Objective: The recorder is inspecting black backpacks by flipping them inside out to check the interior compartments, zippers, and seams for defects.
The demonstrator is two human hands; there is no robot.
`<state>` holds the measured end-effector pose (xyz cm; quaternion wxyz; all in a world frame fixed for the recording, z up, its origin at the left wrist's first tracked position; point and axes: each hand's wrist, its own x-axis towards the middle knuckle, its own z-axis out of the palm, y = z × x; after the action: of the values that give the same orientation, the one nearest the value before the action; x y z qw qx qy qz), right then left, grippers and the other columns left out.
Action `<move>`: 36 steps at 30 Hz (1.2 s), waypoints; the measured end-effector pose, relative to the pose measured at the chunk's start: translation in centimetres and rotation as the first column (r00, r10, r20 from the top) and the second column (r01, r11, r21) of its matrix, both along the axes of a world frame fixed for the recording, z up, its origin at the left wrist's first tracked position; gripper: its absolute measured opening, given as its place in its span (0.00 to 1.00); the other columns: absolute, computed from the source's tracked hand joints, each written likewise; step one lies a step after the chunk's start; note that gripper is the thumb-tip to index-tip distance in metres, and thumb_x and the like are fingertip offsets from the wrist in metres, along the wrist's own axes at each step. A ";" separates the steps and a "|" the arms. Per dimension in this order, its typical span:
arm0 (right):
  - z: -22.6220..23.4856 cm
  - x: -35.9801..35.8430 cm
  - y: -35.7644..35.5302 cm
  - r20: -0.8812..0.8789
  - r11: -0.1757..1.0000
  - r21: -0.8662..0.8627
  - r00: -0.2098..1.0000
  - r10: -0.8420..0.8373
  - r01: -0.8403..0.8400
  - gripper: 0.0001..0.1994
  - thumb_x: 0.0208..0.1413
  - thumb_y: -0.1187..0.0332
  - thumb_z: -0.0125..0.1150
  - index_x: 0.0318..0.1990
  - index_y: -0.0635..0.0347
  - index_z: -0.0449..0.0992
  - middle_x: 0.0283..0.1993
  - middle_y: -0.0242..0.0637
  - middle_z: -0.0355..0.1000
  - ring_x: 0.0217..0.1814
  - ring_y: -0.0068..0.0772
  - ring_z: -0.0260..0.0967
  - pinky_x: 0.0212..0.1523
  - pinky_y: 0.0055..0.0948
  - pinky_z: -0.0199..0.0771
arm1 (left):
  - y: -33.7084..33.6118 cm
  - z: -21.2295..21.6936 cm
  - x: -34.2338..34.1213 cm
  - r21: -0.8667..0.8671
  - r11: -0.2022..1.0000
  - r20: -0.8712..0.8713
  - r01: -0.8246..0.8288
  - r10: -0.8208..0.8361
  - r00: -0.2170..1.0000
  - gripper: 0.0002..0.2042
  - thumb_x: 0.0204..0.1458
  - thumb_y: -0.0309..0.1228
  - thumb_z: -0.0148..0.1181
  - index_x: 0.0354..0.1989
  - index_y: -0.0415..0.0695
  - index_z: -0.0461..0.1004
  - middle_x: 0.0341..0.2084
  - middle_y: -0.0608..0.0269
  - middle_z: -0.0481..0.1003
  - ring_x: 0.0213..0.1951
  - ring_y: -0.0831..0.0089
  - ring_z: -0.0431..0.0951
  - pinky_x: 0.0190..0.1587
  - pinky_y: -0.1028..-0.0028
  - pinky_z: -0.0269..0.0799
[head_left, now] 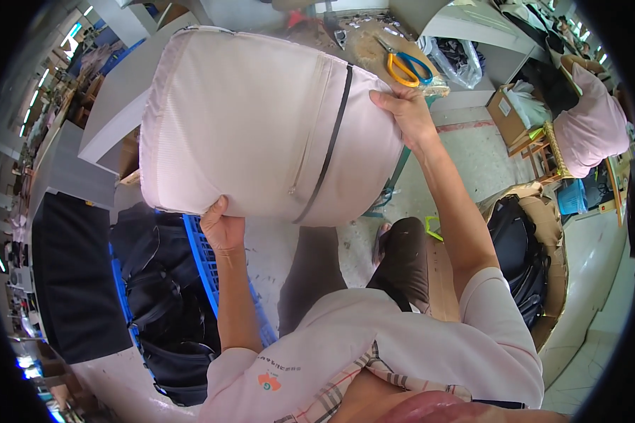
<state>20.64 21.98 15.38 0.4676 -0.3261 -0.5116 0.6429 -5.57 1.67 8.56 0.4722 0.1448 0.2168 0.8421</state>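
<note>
A large pale pink fabric panel (233, 127) with a zipper and a black strip across its right part is held up in front of me. My left hand (222, 225) grips its lower edge, thumb on top and the fingers hidden beneath. At the upper right edge my right hand (407, 116) pinches the panel, its thumb lying on the near face. Scissors (405, 68) with one yellow and one blue handle lie on the worktable (367, 46) just beyond my right hand.
Left of my legs stands a blue plastic crate (203, 257) with black bags (166, 296). A cardboard box (553, 261) holding black items (518, 247) is at my right. Farther right, pink fabric (589, 127) drapes over a chair, near another carton (509, 116).
</note>
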 end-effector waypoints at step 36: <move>-1.0 2.8 4.7 0.044 0.999 -0.035 0.999 0.007 -0.006 0.08 0.43 0.74 0.59 0.33 0.66 0.72 0.27 0.35 0.71 0.24 0.21 0.67 0.27 0.18 0.68 | 5.3 -1.6 3.4 -0.055 0.996 0.069 0.063 -0.060 0.996 0.24 0.35 0.18 0.54 0.47 0.36 0.61 0.43 0.57 0.66 0.48 0.62 0.64 0.53 0.62 0.57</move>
<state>23.48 26.68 14.40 0.4483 -0.3467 -0.5114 0.6460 -2.16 7.02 6.98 0.5088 0.1096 0.2202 0.8250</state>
